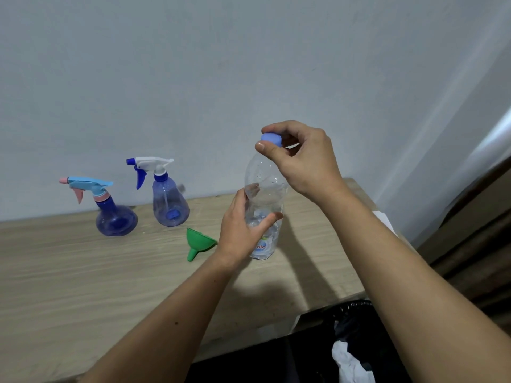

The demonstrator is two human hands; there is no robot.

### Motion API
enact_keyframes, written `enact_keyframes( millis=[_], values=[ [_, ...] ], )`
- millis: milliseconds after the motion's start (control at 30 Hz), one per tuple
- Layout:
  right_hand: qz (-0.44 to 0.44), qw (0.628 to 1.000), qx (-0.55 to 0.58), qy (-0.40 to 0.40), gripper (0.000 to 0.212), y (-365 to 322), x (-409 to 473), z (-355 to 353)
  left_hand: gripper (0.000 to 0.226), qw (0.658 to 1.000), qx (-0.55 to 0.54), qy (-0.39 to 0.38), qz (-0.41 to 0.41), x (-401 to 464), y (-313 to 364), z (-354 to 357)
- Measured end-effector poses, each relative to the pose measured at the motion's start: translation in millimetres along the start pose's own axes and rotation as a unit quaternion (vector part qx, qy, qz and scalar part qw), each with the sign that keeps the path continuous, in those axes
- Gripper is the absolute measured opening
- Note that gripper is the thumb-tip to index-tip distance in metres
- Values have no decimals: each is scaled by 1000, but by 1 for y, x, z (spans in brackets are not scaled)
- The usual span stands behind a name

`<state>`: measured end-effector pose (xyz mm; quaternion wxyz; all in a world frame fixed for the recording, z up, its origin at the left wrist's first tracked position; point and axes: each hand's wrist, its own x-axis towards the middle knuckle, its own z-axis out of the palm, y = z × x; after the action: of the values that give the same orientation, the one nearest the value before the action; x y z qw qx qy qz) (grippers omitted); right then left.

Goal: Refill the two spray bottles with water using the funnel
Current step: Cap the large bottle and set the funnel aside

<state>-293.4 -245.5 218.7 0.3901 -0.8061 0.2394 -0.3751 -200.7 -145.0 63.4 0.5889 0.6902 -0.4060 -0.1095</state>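
Note:
A clear plastic water bottle stands upright on the wooden table, right of centre. My left hand grips its lower body. My right hand pinches the light blue cap at the bottle's top. A green funnel lies on its side just left of my left hand. Two blue spray bottles stand near the wall: a round one with a light blue and pink trigger head, and a cone-shaped one with a white and blue trigger head.
A pale wall rises right behind the table. Below the table's right front corner is a black bag with white paper in it. A white sheet lies at the table's right edge, beside dark furniture at the far right.

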Motion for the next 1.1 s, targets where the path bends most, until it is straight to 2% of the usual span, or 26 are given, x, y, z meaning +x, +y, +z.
enact_keyframes(
  millis=[400,533,733,867,967,1100],
  values=[
    [-23,999,13,21,39,6,-13,1,96,999,-7,-38,-4,-2,3,-6],
    [-34,999,22,24,46,11,-20,7,107,1000,19,-8,-4,-16,-10,-20],
    [-33,998,40,34,58,27,-34,15,90,994,68,69,-56,-61,-50,-62],
    [13,997,62,38,80,46,-50,22,83,981,118,128,-87,-84,-79,-82],
    [35,995,84,37,93,65,-66,31,81,971,156,125,-129,-92,-99,-92],
    [62,992,103,32,100,99,-87,45,72,966,198,114,-122,-93,-116,-97]
  ],
)
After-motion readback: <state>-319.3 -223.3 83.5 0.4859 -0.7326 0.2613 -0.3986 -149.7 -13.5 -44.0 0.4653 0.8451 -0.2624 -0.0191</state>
